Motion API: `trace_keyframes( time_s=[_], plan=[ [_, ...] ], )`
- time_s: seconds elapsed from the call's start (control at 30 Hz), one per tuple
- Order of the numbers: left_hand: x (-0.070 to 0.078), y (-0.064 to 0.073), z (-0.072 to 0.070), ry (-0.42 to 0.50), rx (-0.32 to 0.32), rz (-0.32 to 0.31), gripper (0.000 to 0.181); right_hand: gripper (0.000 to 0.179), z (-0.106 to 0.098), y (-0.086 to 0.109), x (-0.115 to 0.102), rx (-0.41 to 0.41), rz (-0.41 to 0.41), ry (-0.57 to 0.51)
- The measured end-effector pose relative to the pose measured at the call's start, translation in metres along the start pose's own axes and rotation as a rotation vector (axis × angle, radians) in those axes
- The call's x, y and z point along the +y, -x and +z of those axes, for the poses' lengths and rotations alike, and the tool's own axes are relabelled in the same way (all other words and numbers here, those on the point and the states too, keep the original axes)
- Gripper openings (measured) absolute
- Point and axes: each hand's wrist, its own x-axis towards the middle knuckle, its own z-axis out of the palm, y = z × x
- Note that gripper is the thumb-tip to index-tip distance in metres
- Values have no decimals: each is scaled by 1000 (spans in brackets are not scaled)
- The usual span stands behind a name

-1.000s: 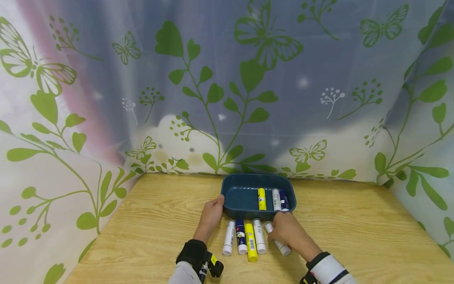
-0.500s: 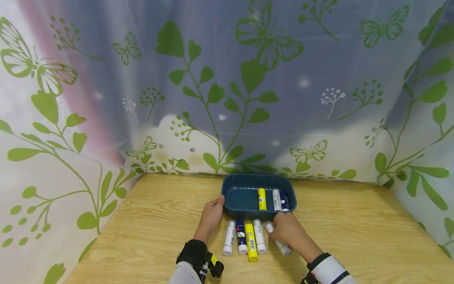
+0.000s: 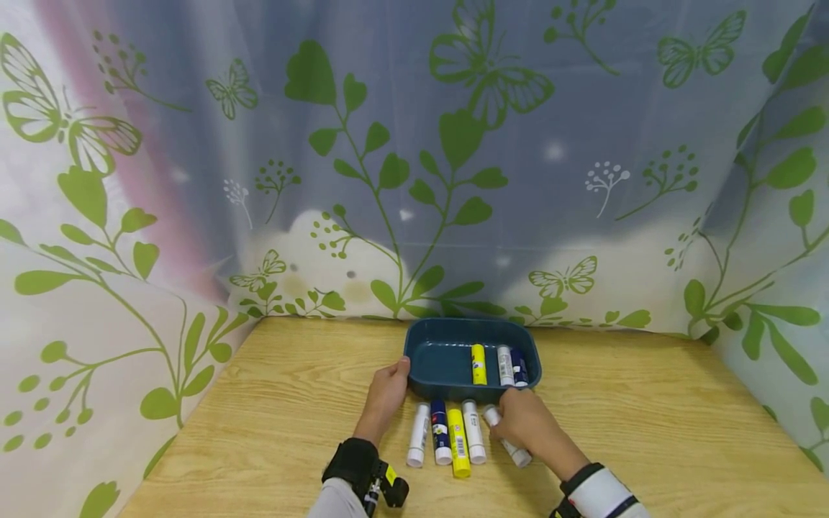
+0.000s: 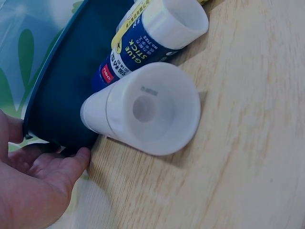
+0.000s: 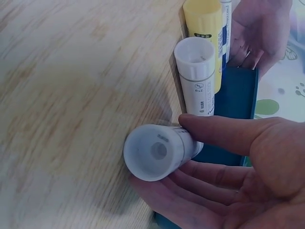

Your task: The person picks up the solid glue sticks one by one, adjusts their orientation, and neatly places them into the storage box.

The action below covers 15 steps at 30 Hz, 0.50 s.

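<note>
My left hand holds the left end of a dark teal tray; in the left wrist view its thumb is at the rim and its fingers are against the underside. My right hand, by the tray's front right corner, grips a white glue stick between thumb and fingers. That stick lies aslant on the table. Left of it, a white glue stick, a yellow one, a dark blue one and another white one lie side by side before the tray.
Inside the tray are a yellow glue stick, a white one and a dark blue one, toward the right. The wooden table ends at a leaf-patterned curtain just behind the tray.
</note>
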Motion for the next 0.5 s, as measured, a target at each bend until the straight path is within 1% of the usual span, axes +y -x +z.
trace_keyframes(
  time_s=[0.27, 0.4, 0.5],
  plan=[
    [0, 1, 1, 0, -6, -4, 57, 41, 2, 1, 1, 32, -33, -11],
    [0, 1, 1, 5, -14, -7, 58, 40, -3, 3, -2, 56, -66, -5],
    [1, 1, 0, 12, -22, -18, 58, 37, -8, 4, -7, 59, -87, 4]
  ],
)
